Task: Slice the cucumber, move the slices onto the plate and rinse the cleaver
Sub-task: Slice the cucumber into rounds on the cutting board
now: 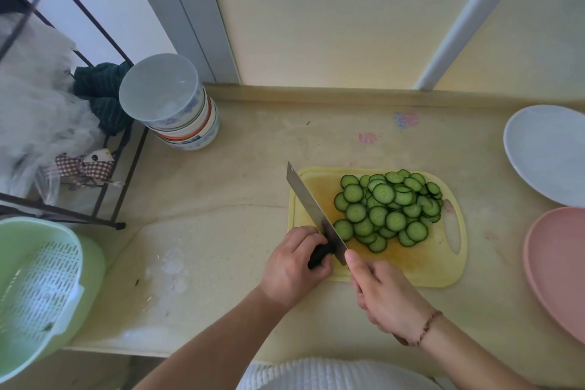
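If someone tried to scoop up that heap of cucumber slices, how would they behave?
The cucumber slices look thin and wet-cut, so they would probably cling together and slip. Lying flat and overlapped on the yellow cutting board, they seem unlikely to roll. They are probably light, sliding easily before the cleaver.

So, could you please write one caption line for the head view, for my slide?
Left hand grips the cleaver beside cucumber slices piled on the yellow cutting board; right hand touches the blade.

Counter [221,231] (board [411,269], plates [544,149], bowls [186,123])
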`<control>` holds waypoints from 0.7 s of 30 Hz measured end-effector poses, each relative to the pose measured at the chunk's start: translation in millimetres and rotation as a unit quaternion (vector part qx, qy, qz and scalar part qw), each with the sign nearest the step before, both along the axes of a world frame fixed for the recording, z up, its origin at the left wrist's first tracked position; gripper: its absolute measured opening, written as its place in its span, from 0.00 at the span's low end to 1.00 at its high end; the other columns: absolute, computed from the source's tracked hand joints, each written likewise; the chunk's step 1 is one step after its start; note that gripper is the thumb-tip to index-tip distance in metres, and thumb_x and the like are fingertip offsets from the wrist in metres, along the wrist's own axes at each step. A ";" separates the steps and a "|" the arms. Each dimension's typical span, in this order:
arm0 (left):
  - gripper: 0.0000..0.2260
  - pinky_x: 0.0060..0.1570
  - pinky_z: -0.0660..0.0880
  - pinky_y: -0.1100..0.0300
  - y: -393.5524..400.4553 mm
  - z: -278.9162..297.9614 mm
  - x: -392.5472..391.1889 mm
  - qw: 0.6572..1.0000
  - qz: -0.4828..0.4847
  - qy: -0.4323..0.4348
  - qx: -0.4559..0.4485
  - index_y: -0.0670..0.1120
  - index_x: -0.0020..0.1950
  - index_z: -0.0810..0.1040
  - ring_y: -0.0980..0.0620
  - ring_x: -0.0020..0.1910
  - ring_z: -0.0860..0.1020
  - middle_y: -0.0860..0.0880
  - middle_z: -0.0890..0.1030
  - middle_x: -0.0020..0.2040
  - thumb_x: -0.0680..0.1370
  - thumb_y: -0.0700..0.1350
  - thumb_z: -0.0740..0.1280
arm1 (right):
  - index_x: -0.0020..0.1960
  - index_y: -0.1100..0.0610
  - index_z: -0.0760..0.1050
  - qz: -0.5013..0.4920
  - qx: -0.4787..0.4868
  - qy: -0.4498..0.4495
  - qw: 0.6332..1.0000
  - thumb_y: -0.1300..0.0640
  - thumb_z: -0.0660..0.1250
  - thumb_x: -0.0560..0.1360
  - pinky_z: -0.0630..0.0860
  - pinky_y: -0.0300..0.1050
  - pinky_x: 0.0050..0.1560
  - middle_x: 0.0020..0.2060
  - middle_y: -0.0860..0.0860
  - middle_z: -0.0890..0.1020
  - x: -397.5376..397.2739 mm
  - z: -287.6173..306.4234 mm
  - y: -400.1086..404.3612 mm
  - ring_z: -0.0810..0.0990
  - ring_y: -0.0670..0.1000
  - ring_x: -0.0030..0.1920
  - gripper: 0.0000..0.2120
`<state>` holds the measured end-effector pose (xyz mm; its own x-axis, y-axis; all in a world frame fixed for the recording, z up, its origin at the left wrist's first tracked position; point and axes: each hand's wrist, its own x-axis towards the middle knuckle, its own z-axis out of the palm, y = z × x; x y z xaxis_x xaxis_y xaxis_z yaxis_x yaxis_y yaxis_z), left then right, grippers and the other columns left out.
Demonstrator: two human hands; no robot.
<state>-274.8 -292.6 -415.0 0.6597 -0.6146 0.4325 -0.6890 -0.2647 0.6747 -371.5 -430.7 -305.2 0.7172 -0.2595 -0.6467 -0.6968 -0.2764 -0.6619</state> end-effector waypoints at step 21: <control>0.08 0.44 0.79 0.63 0.4 -5.3 1.6 0.999 0.033 0.023 0.008 0.40 0.47 0.81 0.51 0.44 0.79 0.46 0.80 0.46 0.70 0.42 0.72 | 0.32 0.55 0.64 -0.016 -0.012 -0.023 1.000 0.30 0.48 0.70 0.59 0.35 0.22 0.19 0.46 0.65 10.2 -12.3 10.0 0.62 0.43 0.18 0.29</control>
<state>-273.3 -292.2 -420.3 0.7179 -0.5763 0.3905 -0.6378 -0.3198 0.7006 -361.3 -420.7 -317.6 0.7373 -0.2973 -0.6066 -0.6744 -0.2714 -0.6867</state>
